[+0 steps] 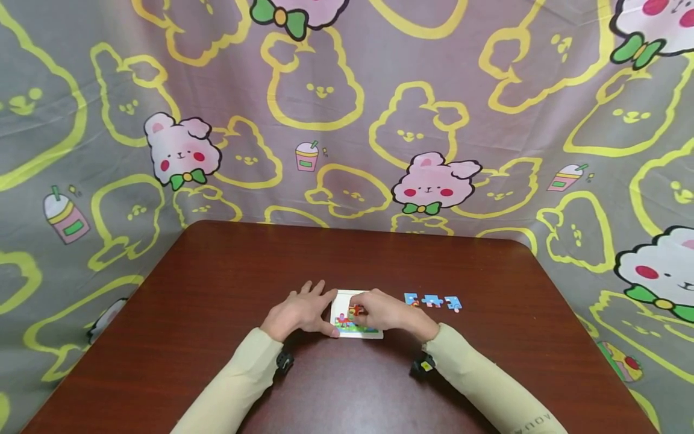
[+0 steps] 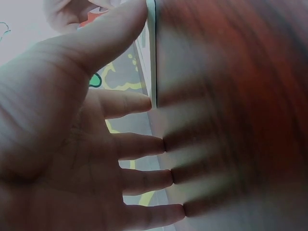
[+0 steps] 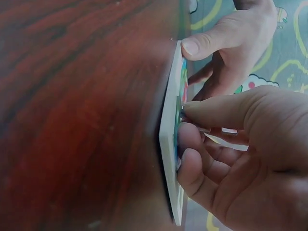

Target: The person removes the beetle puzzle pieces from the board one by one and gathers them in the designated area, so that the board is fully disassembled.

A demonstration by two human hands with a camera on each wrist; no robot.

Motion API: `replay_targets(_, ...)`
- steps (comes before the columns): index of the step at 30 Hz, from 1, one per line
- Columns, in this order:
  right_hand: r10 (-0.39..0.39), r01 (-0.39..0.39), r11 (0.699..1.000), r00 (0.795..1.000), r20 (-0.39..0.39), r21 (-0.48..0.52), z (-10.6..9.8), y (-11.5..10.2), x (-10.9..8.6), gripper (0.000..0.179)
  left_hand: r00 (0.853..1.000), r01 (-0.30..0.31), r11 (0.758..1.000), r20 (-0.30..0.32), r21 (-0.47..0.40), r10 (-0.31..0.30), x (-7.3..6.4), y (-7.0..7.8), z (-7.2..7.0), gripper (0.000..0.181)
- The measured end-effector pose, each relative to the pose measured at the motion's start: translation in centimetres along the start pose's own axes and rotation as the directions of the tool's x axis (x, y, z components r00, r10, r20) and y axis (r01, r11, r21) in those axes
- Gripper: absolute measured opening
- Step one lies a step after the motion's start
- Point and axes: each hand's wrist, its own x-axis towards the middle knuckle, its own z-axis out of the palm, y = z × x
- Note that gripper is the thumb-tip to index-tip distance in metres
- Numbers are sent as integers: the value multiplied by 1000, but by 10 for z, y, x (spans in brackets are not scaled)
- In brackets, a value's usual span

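A small white-framed jigsaw board (image 1: 340,299) lies flat on the table, with colourful pieces filling its lower part. My left hand (image 1: 301,313) rests at its left side with fingers spread. In the left wrist view, the thumb (image 2: 115,33) presses on the board's edge and the other fingertips touch the tabletop. My right hand (image 1: 386,312) is over the board, its thumb and fingers pinching a red and yellow puzzle piece (image 1: 356,311). The right wrist view shows those fingertips (image 3: 190,137) right at the board's surface, covering most of the piece.
Three loose blue puzzle pieces (image 1: 432,300) lie in a row right of the board, beyond my right wrist. The dark brown table (image 1: 244,259) runs back to a patterned cloth (image 1: 325,150), which hangs behind it and along both sides.
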Motion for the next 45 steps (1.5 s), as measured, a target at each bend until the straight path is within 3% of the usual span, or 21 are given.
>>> replay_targets(8,17,-20,992,1000,25,127,-20,7,-8,4,1000,20,1000,16,-1,-20,2,-1,0,96)
replay_targets(14,95,-98,976,995,24,193,-33,20,-24,8,1000,20,1000,10,6,-20,2,-2,0,97)
replay_targets(23,161,-169,942,986,52,289,-38,35,-49,19,1000,11,1000,8,-3,-11,1,-3,2,97)
replay_targets(28,149,-170,917,985,88,360,-37,46,-63,12,1000,12,1000,7,-2,-12,2,-3,3,97)
replay_targets(32,147,-168,916,985,86,365,-38,55,-71,5,1000,12,1000,7,8,-12,2,-4,3,97)
replay_targets(39,160,-186,929,982,105,321,-43,68,-84,8,1000,12,1000,15,9,-13,2,-4,3,97)
replay_targets(45,201,-231,908,972,122,350,-48,79,-96,19,1000,14,1000,15,5,-15,1,-3,1,96)
